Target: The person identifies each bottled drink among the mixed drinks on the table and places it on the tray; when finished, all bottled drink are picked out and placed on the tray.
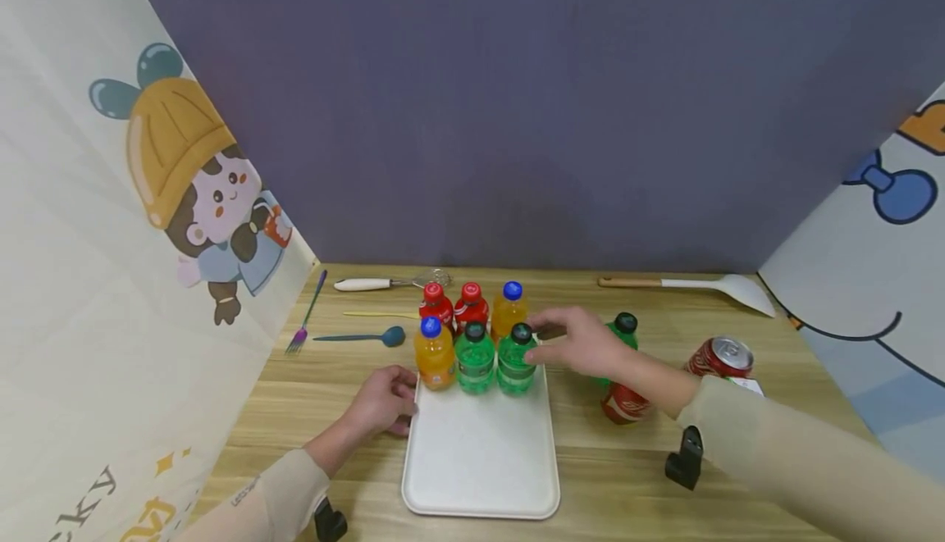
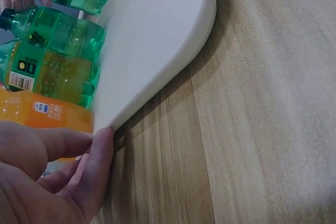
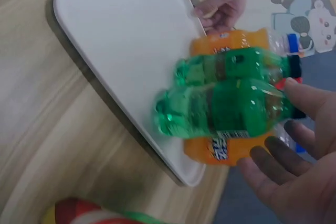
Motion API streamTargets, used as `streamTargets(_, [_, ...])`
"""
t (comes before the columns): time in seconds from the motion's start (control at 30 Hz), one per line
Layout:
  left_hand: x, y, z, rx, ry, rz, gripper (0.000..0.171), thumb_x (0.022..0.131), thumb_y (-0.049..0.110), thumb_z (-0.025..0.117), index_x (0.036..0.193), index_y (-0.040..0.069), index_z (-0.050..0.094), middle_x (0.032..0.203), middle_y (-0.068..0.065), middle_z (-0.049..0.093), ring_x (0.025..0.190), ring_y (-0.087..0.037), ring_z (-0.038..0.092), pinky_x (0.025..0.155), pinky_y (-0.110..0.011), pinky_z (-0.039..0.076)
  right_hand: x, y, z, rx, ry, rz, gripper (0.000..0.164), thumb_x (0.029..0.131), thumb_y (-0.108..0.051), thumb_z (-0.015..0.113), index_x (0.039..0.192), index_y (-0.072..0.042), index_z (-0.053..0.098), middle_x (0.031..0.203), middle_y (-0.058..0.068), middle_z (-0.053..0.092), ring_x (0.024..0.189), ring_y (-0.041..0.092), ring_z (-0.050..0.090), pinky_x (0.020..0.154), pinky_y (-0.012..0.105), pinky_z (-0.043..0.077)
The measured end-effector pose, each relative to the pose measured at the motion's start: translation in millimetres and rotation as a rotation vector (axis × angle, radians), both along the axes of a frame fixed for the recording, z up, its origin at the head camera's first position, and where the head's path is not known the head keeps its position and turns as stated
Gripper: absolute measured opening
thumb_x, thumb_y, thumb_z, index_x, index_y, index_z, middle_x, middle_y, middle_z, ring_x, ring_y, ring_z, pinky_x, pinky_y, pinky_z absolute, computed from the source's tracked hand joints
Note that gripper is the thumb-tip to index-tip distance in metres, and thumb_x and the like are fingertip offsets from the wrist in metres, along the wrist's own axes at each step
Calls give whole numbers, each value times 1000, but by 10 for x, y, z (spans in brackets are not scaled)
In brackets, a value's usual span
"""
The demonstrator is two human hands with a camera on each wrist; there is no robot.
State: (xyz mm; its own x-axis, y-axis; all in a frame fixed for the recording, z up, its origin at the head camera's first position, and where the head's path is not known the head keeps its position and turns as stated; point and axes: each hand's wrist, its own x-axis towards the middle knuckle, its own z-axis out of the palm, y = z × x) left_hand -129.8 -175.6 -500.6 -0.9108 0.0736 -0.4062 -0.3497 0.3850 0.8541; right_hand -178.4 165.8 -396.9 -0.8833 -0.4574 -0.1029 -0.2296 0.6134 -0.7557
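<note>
On the white tray (image 1: 480, 460) several small drink bottles stand upright at its far end. In the front row are an orange soda bottle (image 1: 434, 359), a green soda bottle (image 1: 475, 366) and, at the right, another green bottle (image 1: 516, 370). Behind them are two red-capped bottles (image 1: 471, 311) and a second orange bottle (image 1: 509, 312). My left hand (image 1: 382, 401) pinches the tray's left rim, thumb against its outer side in the left wrist view. Spread fingers and thumb of my right hand (image 3: 304, 161) are loosely around the cap end of the right-hand green bottle.
Right of the tray stand a green bottle (image 1: 624, 329), a red container (image 1: 626, 404) and a red cola can (image 1: 727, 355). A white spatula (image 1: 738, 286) lies at the back right. A whisk (image 1: 369, 284), blue spoon (image 1: 391, 336) and purple fork (image 1: 299, 339) lie left.
</note>
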Motion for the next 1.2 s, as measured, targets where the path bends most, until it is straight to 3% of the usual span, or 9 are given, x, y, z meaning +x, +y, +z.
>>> streamTargets(0.27, [5,1,4,-8,-3,-7,45,85,-12,68,128,-4,57,99,-16,61,72,-25,66,58,-38,66,-14,228,245,-38,104,36,40,89,-34,81,123,-15,72,125,4,72,117,29,67,98,48,59])
streamTargets(0.6, [-4,10,4,-23,-5,-8,46,85,-11,69,128,-4,57,99,-16,61,72,-24,66,58,-38,66,96,557,618,-95,173,-72,40,92,-30,78,127,-14,66,121,5,69,111,24,66,85,26,60])
streamTargets(0.97, [-14,8,2,-18,3,1,46,84,-12,69,127,-4,57,98,-16,61,71,-24,66,57,-38,65,209,867,642,-82,227,-181,50,94,-29,77,136,-13,55,129,7,63,113,16,63,87,16,56])
streamTargets(1.2, [0,11,26,-25,2,-3,46,83,-12,69,127,-5,57,98,-17,62,71,-24,66,57,-38,65,247,1078,565,-34,167,-198,53,96,-34,74,138,-10,53,137,11,59,126,32,57,86,12,53])
